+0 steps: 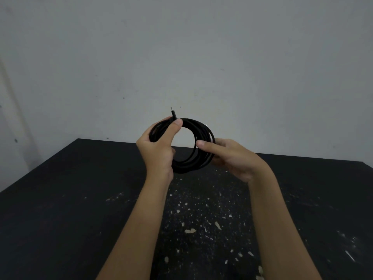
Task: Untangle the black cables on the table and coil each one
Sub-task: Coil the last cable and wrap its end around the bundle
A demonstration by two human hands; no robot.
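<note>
We held the coil (201, 130) above the surface (80, 199): L hand (159, 148) gripped its left side nr the plug (173, 114), R hand (232, 156) pinched its right. Light, floppy, prob. springy; grip across all loops.

Open room lies above the table (80, 199), wall (201, 57) behind it.

A grey wall (201, 47) stands behind the black table (60, 199), which bears pale flecks (189, 231), perhaps chipped paint.
</note>
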